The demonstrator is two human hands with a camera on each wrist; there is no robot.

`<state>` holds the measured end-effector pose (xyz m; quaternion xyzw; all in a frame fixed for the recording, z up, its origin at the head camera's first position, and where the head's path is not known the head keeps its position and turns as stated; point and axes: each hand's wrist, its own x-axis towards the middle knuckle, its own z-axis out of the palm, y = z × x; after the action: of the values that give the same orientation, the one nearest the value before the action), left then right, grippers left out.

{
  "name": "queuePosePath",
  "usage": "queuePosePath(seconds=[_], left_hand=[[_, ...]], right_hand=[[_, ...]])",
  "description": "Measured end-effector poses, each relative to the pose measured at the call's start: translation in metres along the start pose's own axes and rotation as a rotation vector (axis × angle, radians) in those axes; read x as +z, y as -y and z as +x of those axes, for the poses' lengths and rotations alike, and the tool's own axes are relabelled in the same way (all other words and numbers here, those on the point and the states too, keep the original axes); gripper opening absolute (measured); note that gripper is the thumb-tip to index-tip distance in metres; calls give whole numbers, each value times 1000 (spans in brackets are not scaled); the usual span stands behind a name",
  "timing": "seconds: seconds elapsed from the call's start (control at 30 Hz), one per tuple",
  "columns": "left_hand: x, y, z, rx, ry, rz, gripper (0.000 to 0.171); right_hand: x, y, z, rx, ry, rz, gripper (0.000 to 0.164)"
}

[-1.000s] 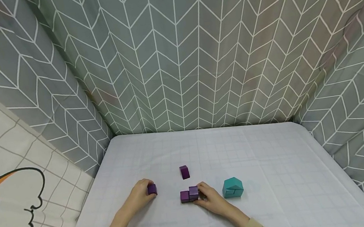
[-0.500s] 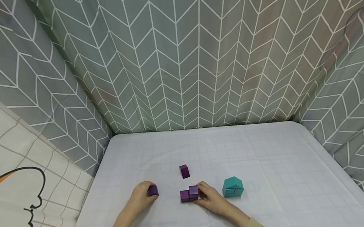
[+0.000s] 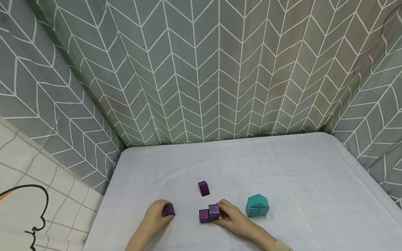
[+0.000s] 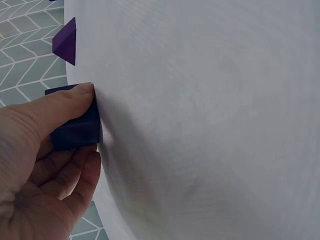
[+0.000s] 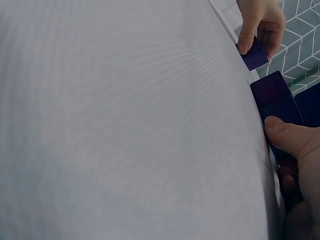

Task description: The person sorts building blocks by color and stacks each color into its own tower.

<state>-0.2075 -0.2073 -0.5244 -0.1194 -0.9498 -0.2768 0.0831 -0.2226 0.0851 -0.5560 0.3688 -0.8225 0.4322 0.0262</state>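
Note:
My left hand (image 3: 154, 214) pinches a purple cube-like block (image 3: 170, 210) between thumb and fingers, low over the white tabletop. In the left wrist view the thumb lies across this block (image 4: 77, 131). To the right, two purple blocks stand side by side, the left one (image 3: 204, 216) with its top bare. A third purple block (image 3: 214, 210) sits on top of the right-hand one. My right hand (image 3: 233, 218) grips this right-hand pair from its right side. In the right wrist view the thumb presses the lower block (image 5: 283, 111); the other fingers are mostly hidden.
Behind the stack lies a loose purple block (image 3: 203, 188). Right of my right hand stands a small group of teal blocks (image 3: 257, 206), with a wedge-shaped top. The white-covered table (image 3: 293, 165) ends at patterned curtains (image 3: 212, 59) at the back and sides.
My left hand has shifted slightly right and toward me with its purple block. My right hand stays at the stack, and the other blocks stand as before.

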Motion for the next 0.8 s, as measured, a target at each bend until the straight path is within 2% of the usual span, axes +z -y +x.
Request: queuePosePath(seconds=[0.3,0.53,0.8], left_hand=[[-1,0,-1,8,0,-2,33],[-3,-1,-2,-19,26,0,33],[-2,-2,-1,-4,10,1,32]], right_hand=[[2,0,-1,-5,-8,1,27],[3,0,-1,-9,-3,-2,27],[0,1,-1,4,-4,-9,27]])
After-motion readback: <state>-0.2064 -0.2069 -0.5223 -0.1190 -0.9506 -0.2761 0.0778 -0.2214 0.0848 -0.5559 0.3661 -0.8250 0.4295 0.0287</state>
